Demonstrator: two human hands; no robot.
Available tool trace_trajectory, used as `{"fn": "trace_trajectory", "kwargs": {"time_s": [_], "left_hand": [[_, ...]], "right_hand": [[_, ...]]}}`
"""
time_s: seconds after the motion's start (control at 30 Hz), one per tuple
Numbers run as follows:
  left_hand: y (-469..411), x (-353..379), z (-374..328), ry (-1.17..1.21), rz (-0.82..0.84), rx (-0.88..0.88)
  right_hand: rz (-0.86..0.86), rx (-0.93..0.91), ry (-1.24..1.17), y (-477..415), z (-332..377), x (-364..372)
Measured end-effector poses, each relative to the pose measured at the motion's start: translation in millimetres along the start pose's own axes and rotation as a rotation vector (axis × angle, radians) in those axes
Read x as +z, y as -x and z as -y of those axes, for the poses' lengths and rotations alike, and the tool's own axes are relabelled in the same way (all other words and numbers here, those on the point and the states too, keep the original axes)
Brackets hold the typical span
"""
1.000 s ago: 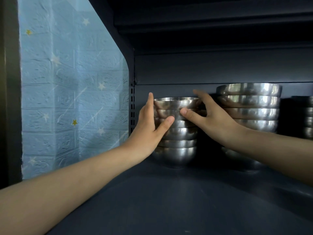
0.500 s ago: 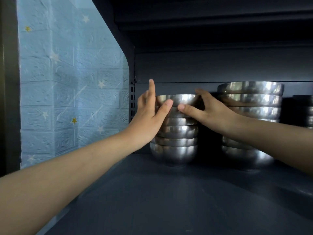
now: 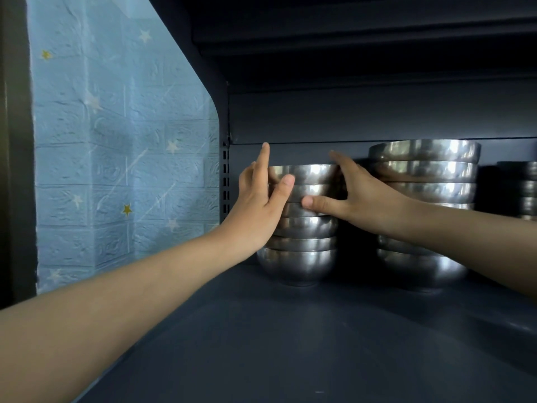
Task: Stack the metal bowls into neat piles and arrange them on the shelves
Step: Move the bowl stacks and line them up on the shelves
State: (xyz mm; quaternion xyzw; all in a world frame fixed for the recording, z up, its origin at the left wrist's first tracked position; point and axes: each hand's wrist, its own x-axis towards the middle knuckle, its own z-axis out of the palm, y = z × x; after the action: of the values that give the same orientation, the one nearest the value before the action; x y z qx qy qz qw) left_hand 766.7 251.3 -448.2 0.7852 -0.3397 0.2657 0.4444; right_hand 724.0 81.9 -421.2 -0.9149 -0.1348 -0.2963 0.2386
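shelf (image 3: 290,344): dark blue, with star-patterned wall covering (image 3: 116,170) to its left.
large pile (image 3: 424,210): wider bowls, just right of the small pile.
small pile (image 3: 302,228): upright on the shelf, back left.
right hand (image 3: 357,196): thumb and fingers clasp its upper bowls.
left hand (image 3: 258,205): thumb on the top bowl, index finger now lifted straight.
change: left grip has loosened; the pile looks placed, release likely next.

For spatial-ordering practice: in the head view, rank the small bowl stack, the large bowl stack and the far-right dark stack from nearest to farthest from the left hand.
1. Small bowl stack, touched by the left hand.
2. Large bowl stack, to its right.
3. Far-right dark stack, at the frame edge.
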Motion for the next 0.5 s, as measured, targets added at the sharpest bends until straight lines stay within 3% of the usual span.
{"fn": "trace_trajectory", "kwargs": {"time_s": [0.5], "left_hand": [[3,-15,-7,-0.136,0.054,-0.076]], "right_hand": [[0.061,0.062,0.086,4,7,-7]]}}
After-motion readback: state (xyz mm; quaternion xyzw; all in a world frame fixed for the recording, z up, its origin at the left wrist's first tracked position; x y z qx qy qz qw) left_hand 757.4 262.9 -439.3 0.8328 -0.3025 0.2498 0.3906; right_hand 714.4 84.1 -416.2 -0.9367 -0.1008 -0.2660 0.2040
